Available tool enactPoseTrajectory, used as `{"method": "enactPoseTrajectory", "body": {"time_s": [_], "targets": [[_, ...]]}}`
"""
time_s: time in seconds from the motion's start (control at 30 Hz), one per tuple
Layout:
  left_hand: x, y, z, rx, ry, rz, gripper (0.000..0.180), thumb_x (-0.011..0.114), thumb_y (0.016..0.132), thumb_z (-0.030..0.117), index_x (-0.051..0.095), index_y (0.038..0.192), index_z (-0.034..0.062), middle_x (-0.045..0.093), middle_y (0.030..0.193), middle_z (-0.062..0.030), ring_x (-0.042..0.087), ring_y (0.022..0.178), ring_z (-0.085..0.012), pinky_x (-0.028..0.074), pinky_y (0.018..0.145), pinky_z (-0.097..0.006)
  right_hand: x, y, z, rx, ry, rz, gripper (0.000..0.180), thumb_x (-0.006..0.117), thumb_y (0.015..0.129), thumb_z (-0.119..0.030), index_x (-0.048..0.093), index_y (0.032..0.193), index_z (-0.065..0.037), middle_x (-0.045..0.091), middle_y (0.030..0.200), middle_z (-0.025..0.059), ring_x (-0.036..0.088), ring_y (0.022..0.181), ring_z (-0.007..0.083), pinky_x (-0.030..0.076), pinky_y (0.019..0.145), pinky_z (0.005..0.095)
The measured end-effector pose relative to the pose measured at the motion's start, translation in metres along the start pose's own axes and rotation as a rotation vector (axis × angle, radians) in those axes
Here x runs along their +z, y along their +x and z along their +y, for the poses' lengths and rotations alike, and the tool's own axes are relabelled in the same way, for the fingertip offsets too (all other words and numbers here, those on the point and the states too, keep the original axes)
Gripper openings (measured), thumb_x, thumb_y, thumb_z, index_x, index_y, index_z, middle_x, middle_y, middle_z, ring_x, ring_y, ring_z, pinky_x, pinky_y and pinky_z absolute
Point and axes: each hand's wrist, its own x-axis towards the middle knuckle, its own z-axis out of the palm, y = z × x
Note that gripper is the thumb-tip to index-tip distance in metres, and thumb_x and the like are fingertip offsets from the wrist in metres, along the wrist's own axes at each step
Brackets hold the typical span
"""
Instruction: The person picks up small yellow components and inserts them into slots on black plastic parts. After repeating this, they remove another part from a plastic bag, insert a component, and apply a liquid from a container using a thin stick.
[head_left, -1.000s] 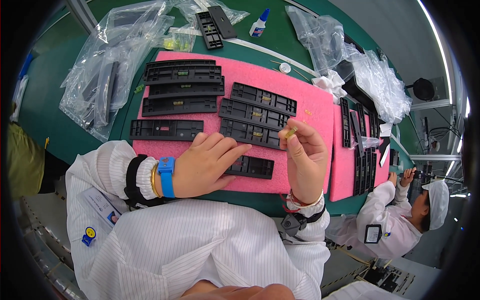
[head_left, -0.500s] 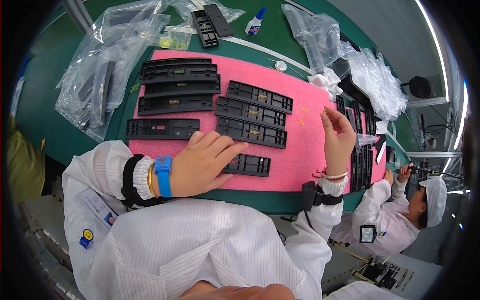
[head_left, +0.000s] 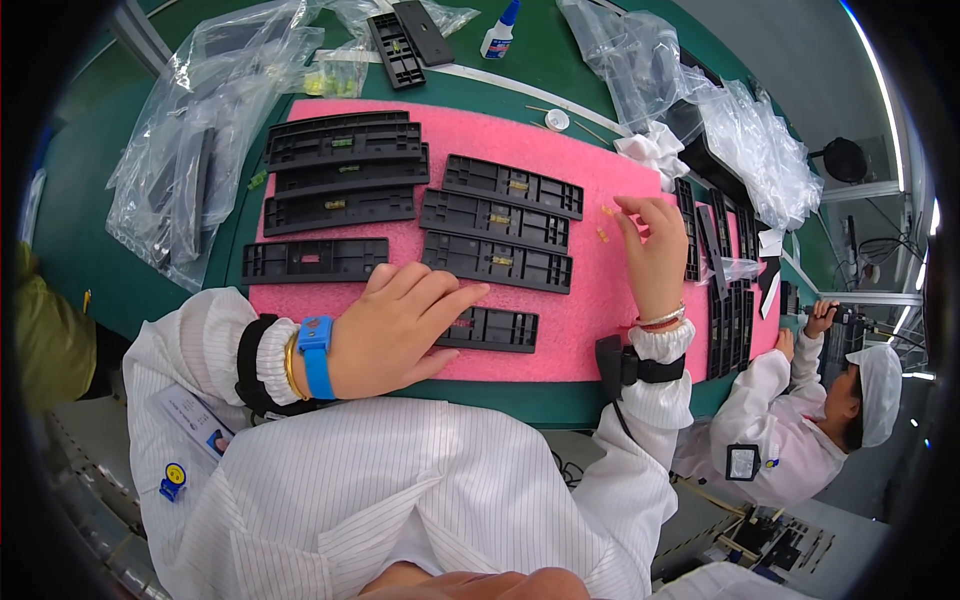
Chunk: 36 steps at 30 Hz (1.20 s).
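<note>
My left hand (head_left: 395,325) lies spread and palm down over the left end of a black plastic strip (head_left: 500,329), covering part of it. A reddish insert shows beside its fingers. My right hand (head_left: 657,255) is raised over the right part of the pink mat, thumb and forefinger close together in a pinch. Anything between those fingertips is too small to make out. Beside them lie a small yellow piece (head_left: 607,211) and another yellow piece (head_left: 602,236). Between my hands are three black strips, among them one (head_left: 497,262) with a yellow vial-like insert.
More black strips (head_left: 340,212) line the left of the pink mat (head_left: 590,340); others (head_left: 733,325) stand at its right edge. Beyond are a glue bottle (head_left: 500,32), a white cap (head_left: 557,120), crumpled tissue (head_left: 655,150) and plastic bags (head_left: 190,140). A co-worker (head_left: 780,430) sits at the right.
My right hand has moved left and slightly down, bringing its fingertips beside the small yellow pieces. My left hand stays on the black strip. The whole view has shifted slightly.
</note>
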Motion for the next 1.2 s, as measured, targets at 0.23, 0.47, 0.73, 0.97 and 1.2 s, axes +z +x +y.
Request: {"method": "enactPoseTrajectory", "body": {"time_s": [0.23,0.47,0.73,0.97,1.2], "targets": [[0.0,0.001,0.0,-0.003,-0.017,-0.013,0.084,0.084,0.075,0.025,0.05,0.151,0.0097,0.056,0.125,-0.0098,0.053,0.112,-0.0294,0.037,0.093,-0.043,0.011,0.009,0.013,-0.174,-0.126,-0.104,0.024,0.07,0.09,-0.001,0.075,0.113,-0.004,0.069,0.094,0.0111,0.064,0.087,0.0261,0.052,0.079,0.0356],[0.002,-0.001,-0.001,-0.004,-0.006,0.005,0.086,0.085,0.074,0.026,0.05,0.151,0.0094,0.056,0.125,-0.0094,0.052,0.111,-0.0287,0.037,0.094,-0.043,-0.009,0.003,-0.001,0.194,0.461,-0.046,0.024,0.065,0.102,-0.004,0.07,0.125,-0.003,0.068,0.1,0.0032,0.058,0.088,0.0118,0.048,0.08,0.0263],[0.001,0.0,-0.001,0.0,-0.014,0.003,0.085,0.085,0.073,0.026,0.052,0.15,0.0099,0.056,0.124,-0.0095,0.052,0.111,-0.0287,0.037,0.095,-0.043,-0.03,-0.011,-0.038,0.269,1.305,0.013,0.027,0.065,0.105,-0.007,0.067,0.128,0.005,0.069,0.112,0.0057,0.058,0.094,0.0109,0.047,0.085,0.0255],[-0.001,0.001,0.001,-0.002,-0.017,-0.009,0.085,0.085,0.074,0.025,0.051,0.15,0.0097,0.056,0.125,-0.0102,0.053,0.112,-0.0293,0.037,0.096,-0.043,-0.034,-0.026,-0.066,0.176,1.166,0.052,0.026,0.067,0.103,-0.007,0.069,0.127,0.004,0.07,0.114,0.0085,0.062,0.093,0.0131,0.049,0.086,0.0262],[0.0,0.0,0.0,0.001,-0.02,0.007,0.084,0.084,0.074,0.024,0.051,0.15,0.0095,0.056,0.126,-0.0104,0.053,0.112,-0.0295,0.037,0.096,-0.043,-0.034,-0.033,-0.087,0.122,0.801,0.159,0.021,0.071,0.1,-0.005,0.073,0.118,0.004,0.072,0.111,0.0084,0.065,0.101,0.014,0.05,0.087,0.0241]]}}
